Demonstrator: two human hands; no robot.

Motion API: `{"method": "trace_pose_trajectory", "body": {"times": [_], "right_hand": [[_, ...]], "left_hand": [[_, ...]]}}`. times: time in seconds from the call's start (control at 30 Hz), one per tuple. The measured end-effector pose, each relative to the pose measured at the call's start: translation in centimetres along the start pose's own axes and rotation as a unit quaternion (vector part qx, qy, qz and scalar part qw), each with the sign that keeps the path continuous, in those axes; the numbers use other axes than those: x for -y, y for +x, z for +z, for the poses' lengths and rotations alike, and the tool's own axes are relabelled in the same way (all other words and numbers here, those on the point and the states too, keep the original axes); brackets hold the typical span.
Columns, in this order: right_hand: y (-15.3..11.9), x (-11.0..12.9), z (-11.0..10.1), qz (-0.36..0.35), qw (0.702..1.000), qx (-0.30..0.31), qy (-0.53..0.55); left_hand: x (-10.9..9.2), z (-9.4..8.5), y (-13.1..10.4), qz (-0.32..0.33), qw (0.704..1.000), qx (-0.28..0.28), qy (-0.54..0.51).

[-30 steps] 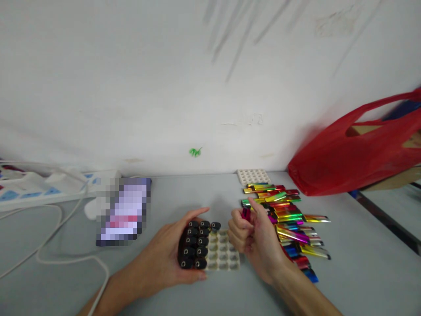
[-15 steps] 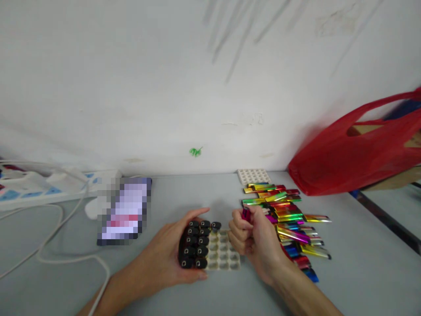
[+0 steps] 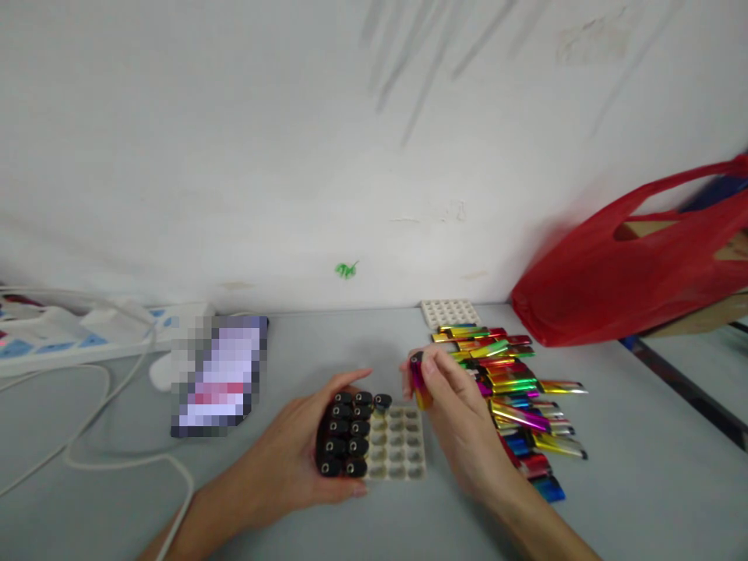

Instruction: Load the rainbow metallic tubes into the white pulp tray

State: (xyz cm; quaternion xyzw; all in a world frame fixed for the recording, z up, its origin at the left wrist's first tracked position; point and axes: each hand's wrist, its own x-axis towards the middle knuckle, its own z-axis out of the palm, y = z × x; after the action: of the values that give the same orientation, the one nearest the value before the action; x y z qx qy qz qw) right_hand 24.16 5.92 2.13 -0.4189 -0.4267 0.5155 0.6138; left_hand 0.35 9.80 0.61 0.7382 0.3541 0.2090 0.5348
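Note:
My left hand (image 3: 298, 444) is wrapped round the left end of a pale tray with square pockets (image 3: 397, 444). Black-capped lighters (image 3: 349, 436) stand upright in the tray's left columns, and one more stands at the top of the third column. Over the tray's upper right corner, my right hand (image 3: 447, 405) pinches a purple and yellow metallic lighter (image 3: 419, 382), black end up. Right of that hand lies a loose pile of shiny coloured lighters (image 3: 514, 382), partly hidden by it.
A second pale tray (image 3: 449, 312) lies by the wall behind the pile. A red bag (image 3: 631, 273) is at the right. On the left are a phone (image 3: 225, 374), a white power strip (image 3: 192, 315) and a white cable (image 3: 87, 428).
My right hand has opened out from a fist and turned, bringing the purple and yellow lighter upright into view. My left hand and the tray have hardly moved.

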Motion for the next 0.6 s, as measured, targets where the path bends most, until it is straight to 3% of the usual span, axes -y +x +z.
{"method": "trace_pose_trajectory", "body": {"times": [0.23,0.6], "right_hand": [[-0.3,1.3,-0.7,-0.063,0.988,0.07,-0.123],[-0.3,1.2,-0.9,-0.155,0.935,0.129,-0.292]], "left_hand": [[0.1,0.1,0.3,0.014,0.999,-0.005,0.036],[0.2,-0.1,0.1,0.018,0.998,-0.015,0.05]]}}
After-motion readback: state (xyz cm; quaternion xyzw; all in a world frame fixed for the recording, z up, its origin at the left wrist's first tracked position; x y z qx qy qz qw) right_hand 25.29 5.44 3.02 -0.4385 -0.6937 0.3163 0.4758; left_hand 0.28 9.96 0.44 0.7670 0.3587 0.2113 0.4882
